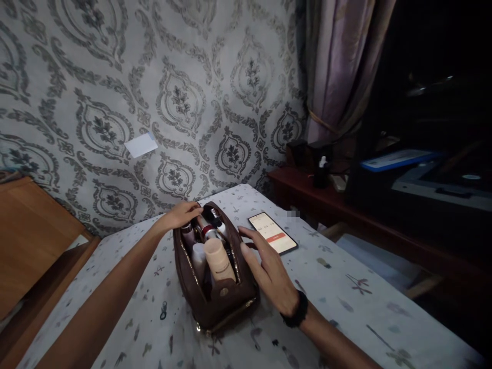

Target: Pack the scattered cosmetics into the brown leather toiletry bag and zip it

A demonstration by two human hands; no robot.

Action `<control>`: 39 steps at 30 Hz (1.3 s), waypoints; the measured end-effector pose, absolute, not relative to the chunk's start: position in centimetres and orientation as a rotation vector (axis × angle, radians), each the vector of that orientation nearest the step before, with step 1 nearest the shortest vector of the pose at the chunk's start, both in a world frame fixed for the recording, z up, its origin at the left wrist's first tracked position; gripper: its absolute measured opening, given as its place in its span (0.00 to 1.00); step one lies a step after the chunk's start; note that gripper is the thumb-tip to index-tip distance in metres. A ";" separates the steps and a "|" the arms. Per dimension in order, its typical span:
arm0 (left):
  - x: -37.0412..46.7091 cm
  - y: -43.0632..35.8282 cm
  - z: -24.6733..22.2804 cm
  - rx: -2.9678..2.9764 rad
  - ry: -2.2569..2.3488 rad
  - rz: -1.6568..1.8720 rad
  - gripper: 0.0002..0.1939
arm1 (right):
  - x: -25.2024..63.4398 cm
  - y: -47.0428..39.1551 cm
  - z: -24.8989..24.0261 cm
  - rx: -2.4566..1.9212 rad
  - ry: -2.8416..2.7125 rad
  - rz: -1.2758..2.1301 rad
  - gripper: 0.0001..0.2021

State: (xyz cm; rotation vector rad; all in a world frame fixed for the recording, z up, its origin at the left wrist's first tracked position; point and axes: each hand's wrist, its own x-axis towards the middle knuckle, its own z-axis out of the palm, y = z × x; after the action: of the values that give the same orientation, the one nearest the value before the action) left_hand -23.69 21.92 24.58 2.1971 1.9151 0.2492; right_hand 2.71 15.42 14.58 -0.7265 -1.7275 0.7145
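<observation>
A brown makeup bag point(215, 312) lies unzipped on the bed, its gold-toothed opening spread wide. Inside are a beige bottle point(219, 261), a white-capped container point(199, 259), a tube with a red and silver band point(207, 228) and several other cosmetics, partly hidden. At the bag's far left rim, my left hand point(182, 214) has its fingers bent over the edge, close to the tube's upper end. My right hand point(271, 266), wearing a black wristband, is beside the bag's right side with thumb and forefinger apart, holding nothing.
A lit phone point(273, 233) lies right of the bag on the patterned sheet point(154, 328). A small dark hair tie point(163, 310) lies to the left. Wooden furniture point(38, 241) borders the left; a dark red shelf point(307, 189) stands right, beside a curtain point(338, 66).
</observation>
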 end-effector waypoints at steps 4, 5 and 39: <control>-23.5 21.2 24.6 2.212 1.936 0.396 0.27 | 1.9 16.6 16.2 -0.649 -1.769 0.739 0.19; -23.5 20.9 24.6 2.199 1.944 0.455 0.28 | 1.6 17.2 16.6 -0.625 -1.779 0.745 0.20; -23.5 17.8 22.2 2.011 1.951 1.160 0.28 | -5.0 23.5 19.8 -0.584 -2.272 0.896 0.34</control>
State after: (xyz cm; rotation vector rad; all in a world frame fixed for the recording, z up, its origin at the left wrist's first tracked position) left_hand -23.48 17.77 22.16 2.0113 1.9505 1.1595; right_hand -4.98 23.54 19.81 -0.5843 -2.2715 0.8962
